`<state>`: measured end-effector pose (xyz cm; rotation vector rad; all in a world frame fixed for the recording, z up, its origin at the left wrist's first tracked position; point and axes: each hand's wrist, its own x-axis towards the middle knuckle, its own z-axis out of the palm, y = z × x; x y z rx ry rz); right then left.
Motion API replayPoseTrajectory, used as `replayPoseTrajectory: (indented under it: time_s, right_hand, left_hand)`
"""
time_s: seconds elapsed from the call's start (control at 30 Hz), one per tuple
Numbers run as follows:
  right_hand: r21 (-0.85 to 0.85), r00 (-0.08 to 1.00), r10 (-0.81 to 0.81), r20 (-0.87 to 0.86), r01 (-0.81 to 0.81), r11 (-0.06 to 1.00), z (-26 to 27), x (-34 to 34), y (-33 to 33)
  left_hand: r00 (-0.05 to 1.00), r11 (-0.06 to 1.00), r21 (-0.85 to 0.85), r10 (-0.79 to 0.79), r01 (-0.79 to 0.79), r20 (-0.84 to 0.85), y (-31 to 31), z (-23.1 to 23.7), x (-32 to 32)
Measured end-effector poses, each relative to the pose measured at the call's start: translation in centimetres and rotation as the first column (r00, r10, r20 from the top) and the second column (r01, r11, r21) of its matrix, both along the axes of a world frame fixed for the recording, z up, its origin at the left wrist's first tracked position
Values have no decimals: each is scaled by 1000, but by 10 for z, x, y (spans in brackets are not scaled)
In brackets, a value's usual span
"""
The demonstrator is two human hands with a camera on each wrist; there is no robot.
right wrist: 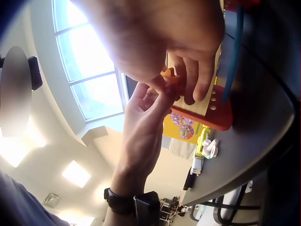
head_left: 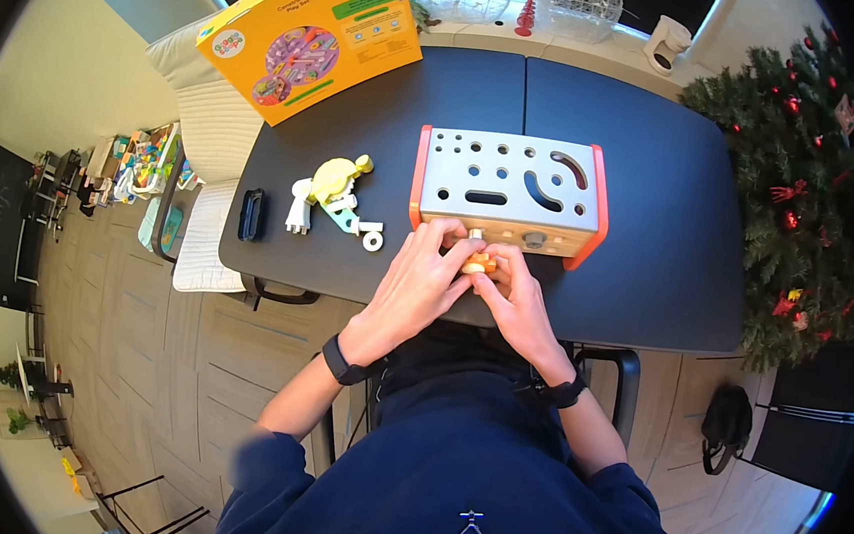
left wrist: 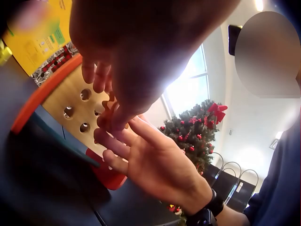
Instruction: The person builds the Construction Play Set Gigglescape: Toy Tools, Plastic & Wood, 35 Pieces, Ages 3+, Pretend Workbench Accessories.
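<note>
Both hands meet at the near side of a toy workbench (head_left: 508,199) with a grey holed top, red ends and a wooden front. Between them is a small orange toothed piece (head_left: 485,263), like a toy gear, with a pale part at its near side. My left hand (head_left: 418,274) pinches the piece between thumb and fingers. From the other side, my right hand (head_left: 519,309) grips it with thumb and index finger. A pale peg (head_left: 476,234) and a grey round knob (head_left: 533,240) stick out of the wooden front. The fingers partly cover the orange piece in both wrist views.
Left of the workbench lie yellow, mint and white toy parts (head_left: 335,185) and a white ring (head_left: 373,241). A dark tray (head_left: 251,215) sits near the left edge of the black table (head_left: 636,284). Behind stands a yellow box (head_left: 315,37). A decorated tree (head_left: 785,185) borders the right side.
</note>
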<state>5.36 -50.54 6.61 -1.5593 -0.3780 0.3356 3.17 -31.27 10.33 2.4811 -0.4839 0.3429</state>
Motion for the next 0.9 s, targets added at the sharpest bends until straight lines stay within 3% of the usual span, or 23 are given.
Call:
replayPoseTrajectory:
  time_s: [0.37, 0.57, 0.9]
  right_hand:
    - [-19, 1000, -18, 7, 18, 1000, -8, 4, -1]
    - [15, 1000, 13, -24, -13, 1000, -8, 4, 2]
    - [82, 999, -16, -33, 19, 996, -24, 9, 9]
  left_hand:
    - [986, 966, 245, 45, -83, 160, 6, 23, 12]
    - [993, 949, 313, -55, 18, 108, 14, 29, 39]
    - [987, 930, 340, -105, 141, -122, 21, 34, 65]
